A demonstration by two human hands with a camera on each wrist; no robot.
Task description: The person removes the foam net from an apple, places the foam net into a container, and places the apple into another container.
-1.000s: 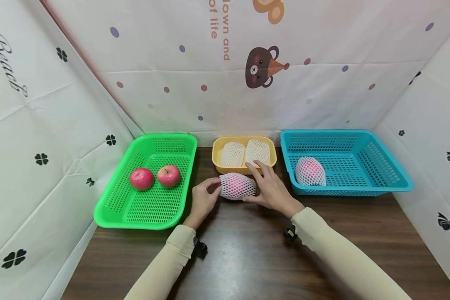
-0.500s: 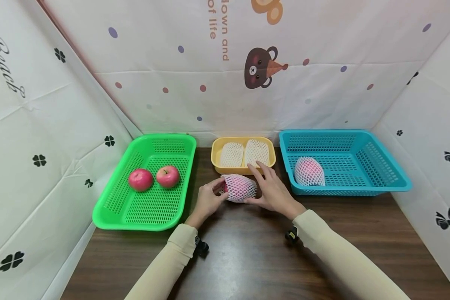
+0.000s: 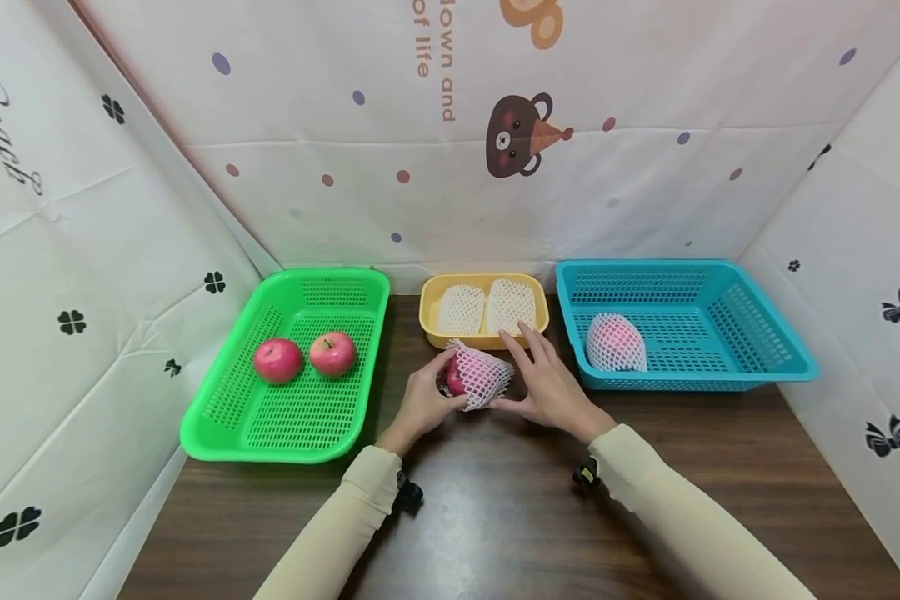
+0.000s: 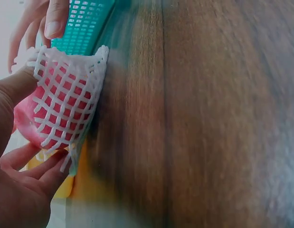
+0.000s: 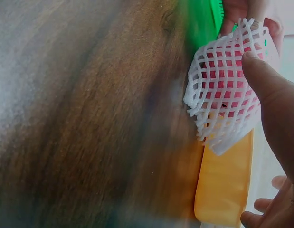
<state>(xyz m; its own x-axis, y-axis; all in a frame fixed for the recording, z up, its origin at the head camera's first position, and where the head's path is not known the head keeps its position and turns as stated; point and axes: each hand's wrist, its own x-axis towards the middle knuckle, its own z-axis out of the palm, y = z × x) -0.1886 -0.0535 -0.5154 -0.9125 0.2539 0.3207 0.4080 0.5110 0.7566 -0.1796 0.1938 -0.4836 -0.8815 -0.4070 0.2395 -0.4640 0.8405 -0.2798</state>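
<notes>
A red apple (image 3: 456,381) lies on the wooden table, partly covered by a white foam net sleeve (image 3: 489,380). The left hand (image 3: 423,402) pinches the sleeve's left rim, thumb and fingers on opposite sides of the opening; bare apple skin (image 4: 27,118) shows there in the left wrist view. On the other side, the right hand (image 3: 549,387) rests its thumb (image 5: 260,76) against the net, its other fingers spread apart from it. The right end of the sleeve sticks out past the fruit.
Two flat foam nets (image 3: 461,310) lie in a yellow tray (image 3: 453,341) just behind the hands. A green basket (image 3: 292,433) at left holds two bare apples (image 3: 333,354). At right, a blue basket (image 3: 705,383) holds one netted apple (image 3: 617,343). Patterned cloth walls (image 3: 390,208) surround the table.
The left hand has moved right along the apple, drawing back the sleeve's left rim, so red skin shows at that end. The right hand stays nearly in place.
</notes>
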